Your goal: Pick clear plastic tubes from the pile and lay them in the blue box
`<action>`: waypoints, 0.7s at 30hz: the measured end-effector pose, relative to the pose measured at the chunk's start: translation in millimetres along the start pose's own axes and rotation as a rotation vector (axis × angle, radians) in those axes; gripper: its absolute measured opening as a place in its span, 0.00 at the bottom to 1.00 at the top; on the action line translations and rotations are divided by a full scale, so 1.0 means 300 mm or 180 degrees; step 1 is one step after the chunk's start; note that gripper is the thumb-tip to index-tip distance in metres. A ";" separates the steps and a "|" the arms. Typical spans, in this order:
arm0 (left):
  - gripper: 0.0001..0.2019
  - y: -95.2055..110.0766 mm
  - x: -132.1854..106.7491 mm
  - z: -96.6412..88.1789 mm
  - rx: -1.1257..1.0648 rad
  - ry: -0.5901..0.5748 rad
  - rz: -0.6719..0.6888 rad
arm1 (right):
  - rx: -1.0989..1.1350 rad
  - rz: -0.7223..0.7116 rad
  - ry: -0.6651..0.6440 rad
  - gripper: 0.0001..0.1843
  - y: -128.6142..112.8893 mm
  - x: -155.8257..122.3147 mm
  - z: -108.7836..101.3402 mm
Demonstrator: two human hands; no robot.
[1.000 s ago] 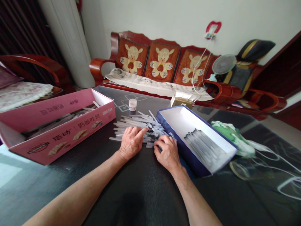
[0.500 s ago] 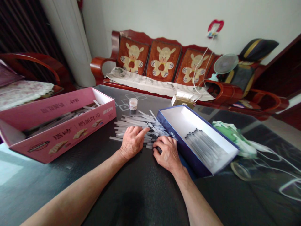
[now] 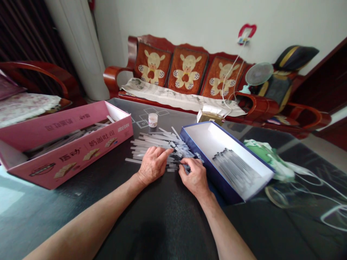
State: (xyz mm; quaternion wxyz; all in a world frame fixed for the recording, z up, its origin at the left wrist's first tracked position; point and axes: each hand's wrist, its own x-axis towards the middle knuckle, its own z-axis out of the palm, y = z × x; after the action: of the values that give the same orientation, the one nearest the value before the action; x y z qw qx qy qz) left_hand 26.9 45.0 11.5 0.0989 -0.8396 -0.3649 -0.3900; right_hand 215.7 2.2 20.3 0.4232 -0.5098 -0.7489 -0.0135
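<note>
A loose pile of slim translucent sticks [image 3: 151, 139], some with dark ends, lies on the dark table between two boxes. My left hand [image 3: 154, 164] rests at the pile's near edge, its index finger stretched over the sticks and the others curled under, where their tips are hidden. Close to the blue box [image 3: 217, 180], my right hand [image 3: 194, 176] pinches thumb and index finger together at the dark end of a stick; the contact is small and partly covered. Inside that box, many similar sticks [image 3: 235, 169] lie side by side with their dark ends lined up.
On the left stands a long pink box [image 3: 89, 153] holding more sticks. Behind the pile is a small white cup [image 3: 153, 120]. A tissue box [image 3: 210, 116], a green and white plastic bag [image 3: 268, 159], a roll of tape [image 3: 276, 196] and white cables [image 3: 322, 213] lie beyond and right.
My right thumb and index finger have drawn together at the pile's near right edge, and the hand has shifted slightly right. My left hand has barely moved.
</note>
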 end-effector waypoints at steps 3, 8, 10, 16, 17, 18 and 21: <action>0.17 0.010 0.004 -0.001 -0.0249 0.0014 0.0029 | 0.0409 0.0194 0.0341 0.03 -0.007 0.008 0.008; 0.14 0.028 0.010 -0.006 -0.0618 -0.0083 0.0128 | 0.0912 0.0409 0.0450 0.05 -0.031 0.018 0.015; 0.14 0.032 0.011 -0.008 -0.0665 -0.0131 0.0176 | 0.0970 0.0403 0.0451 0.05 -0.036 0.019 0.018; 0.13 0.034 0.010 -0.009 -0.0595 -0.0278 0.0269 | 0.0994 0.0299 0.0449 0.06 -0.035 0.017 0.022; 0.13 0.034 0.009 -0.009 -0.0585 -0.0290 0.0280 | 0.0989 0.0265 0.0442 0.06 -0.035 0.017 0.021; 0.13 0.033 0.009 -0.008 -0.0575 -0.0305 0.0289 | 0.0976 0.0225 0.0433 0.06 -0.034 0.018 0.020; 0.13 0.030 0.008 -0.007 -0.0501 -0.0352 0.0298 | 0.0908 0.0124 0.0401 0.07 -0.032 0.018 0.017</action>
State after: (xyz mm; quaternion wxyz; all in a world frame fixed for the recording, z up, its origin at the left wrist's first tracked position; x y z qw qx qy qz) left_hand 32.9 39.0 15.9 0.0305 -0.8811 -0.2985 -0.3655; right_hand 204.3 4.1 24.4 0.5376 -0.4572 -0.7051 0.0693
